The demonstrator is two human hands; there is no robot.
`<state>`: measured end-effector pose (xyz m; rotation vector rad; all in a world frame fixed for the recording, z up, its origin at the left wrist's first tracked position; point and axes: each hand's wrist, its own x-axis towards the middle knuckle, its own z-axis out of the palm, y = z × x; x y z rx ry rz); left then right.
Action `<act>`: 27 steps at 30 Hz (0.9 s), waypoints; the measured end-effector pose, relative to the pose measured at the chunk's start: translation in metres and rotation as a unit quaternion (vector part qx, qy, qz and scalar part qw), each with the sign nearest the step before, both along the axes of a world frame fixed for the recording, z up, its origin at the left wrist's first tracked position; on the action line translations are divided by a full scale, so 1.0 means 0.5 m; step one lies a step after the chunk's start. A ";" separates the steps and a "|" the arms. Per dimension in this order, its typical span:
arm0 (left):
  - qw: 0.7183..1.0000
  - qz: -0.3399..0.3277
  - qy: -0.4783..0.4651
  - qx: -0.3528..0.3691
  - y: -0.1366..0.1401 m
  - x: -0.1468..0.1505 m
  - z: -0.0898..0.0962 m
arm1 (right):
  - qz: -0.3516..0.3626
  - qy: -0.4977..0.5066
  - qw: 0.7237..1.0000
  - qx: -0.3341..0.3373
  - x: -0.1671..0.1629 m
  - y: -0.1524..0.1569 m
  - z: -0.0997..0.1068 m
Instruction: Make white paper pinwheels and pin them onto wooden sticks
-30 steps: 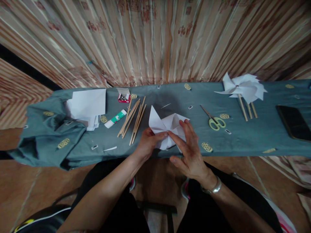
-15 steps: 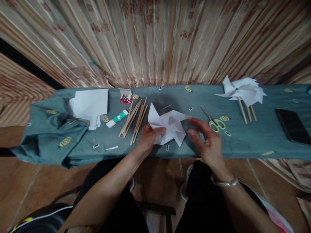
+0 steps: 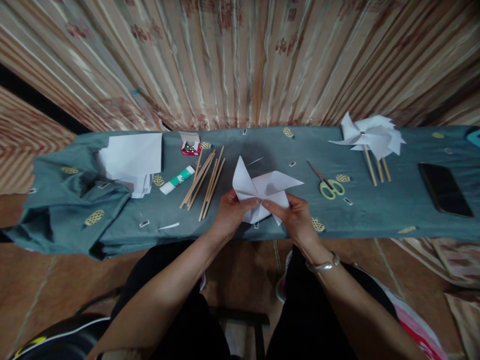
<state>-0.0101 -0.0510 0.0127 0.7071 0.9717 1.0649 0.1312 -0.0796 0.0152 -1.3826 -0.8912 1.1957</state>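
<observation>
A white paper pinwheel [image 3: 270, 184] is held between my two hands above the near middle of the table. My left hand [image 3: 233, 212] grips its left side, thumb pressed near the centre and fingers hidden behind the paper. On the right, my right hand [image 3: 294, 215] pinches it too, its thumb tip almost meeting the left thumb at the middle. One blade points up and another sticks out to the right. Wooden sticks [image 3: 210, 185] lie just left of the pinwheel. Scissors [image 3: 327, 184] with pale green handles rest to its right.
A green-and-white glue stick [image 3: 177, 180], a small red box of metal pins [image 3: 190, 146] and a stack of white paper [image 3: 137, 155] are on the left. Finished pinwheels on sticks [image 3: 371, 137] and a black phone [image 3: 444, 190] lie right. A grey-green cloth [image 3: 375, 215] covers the table.
My right hand has moved left from beside the pinwheel and closed on it, thumb at the centre. My left hand keeps its hold. The view has shifted slightly.
</observation>
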 end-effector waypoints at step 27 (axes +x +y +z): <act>1.000 0.015 -0.006 -0.009 0.010 -0.003 0.008 | 0.026 0.074 0.997 -0.008 0.002 0.000 0.006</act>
